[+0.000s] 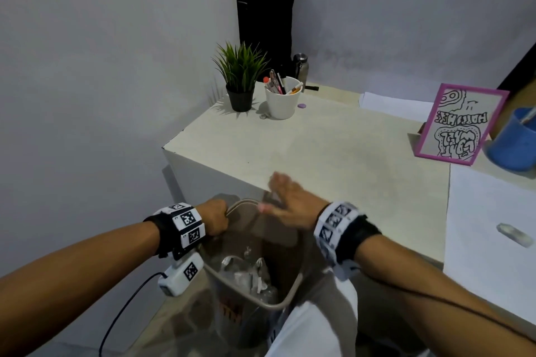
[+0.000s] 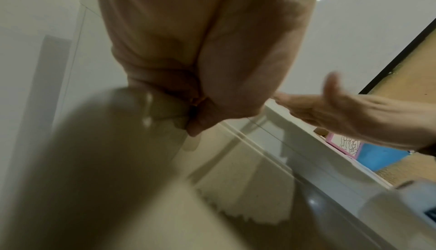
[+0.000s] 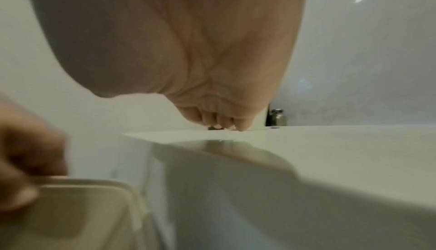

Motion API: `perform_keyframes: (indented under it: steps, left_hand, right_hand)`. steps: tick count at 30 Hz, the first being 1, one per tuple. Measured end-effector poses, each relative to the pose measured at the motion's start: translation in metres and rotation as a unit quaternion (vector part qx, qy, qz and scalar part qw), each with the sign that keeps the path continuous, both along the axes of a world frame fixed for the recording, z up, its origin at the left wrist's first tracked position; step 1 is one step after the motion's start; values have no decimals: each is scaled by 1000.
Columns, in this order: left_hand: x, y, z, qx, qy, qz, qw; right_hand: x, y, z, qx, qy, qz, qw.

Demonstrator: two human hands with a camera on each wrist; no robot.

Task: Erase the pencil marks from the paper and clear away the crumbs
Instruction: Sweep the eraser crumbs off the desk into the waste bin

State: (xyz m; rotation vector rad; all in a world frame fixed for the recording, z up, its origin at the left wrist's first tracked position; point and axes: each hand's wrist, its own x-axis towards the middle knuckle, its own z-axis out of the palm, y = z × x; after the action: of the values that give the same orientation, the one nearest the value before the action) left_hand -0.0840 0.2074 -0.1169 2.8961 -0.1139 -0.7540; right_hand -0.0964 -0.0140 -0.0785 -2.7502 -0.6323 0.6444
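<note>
My left hand (image 1: 216, 217) grips the rim of a beige waste bin (image 1: 290, 298) held just below the desk's front edge; the same grip on the rim (image 2: 165, 108) shows in the left wrist view. My right hand (image 1: 285, 200) lies flat and blurred at the desk edge (image 1: 255, 182) above the bin, its fingertips (image 3: 226, 123) straight on the surface. A white sheet of paper (image 1: 490, 229) lies at the right of the desk with a small eraser (image 1: 514, 235) on it. No crumbs can be made out.
At the back of the desk stand a potted plant (image 1: 240, 78) and a white cup of pens (image 1: 281, 98). A pink-framed drawing (image 1: 461, 124) and a blue cup (image 1: 513, 142) sit at the right. The bin holds crumpled wrappers (image 1: 246, 272).
</note>
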Motion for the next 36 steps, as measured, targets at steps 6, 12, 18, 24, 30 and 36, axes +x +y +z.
perform_keyframes:
  steps: [6,12,18,24,30,36]
  left_hand:
    - [-2,1,-1,0,-5,6,1000]
    - [-2,1,-4,-4,-7,6,1000]
    - [-1,6,-8,-20,-13,13,1000]
    - [-5,22,-24,-48,-25,49,997]
    - [-11,61,-78,-94,-26,114,989]
    - [-15,97,-179,-109,-23,198,974]
  right_hand:
    - [-8,4,-15,-56,-21,49,997]
    - [-28,6,-4,11,-10,56,998]
    - [-17,3,-15,-40,-26,50,998]
    - [-36,24,-5,76,-39,65,994]
    - [22,-30,-7,-46,-131,-67,988]
    - [25,-39,-50,-129,-171,-56,975]
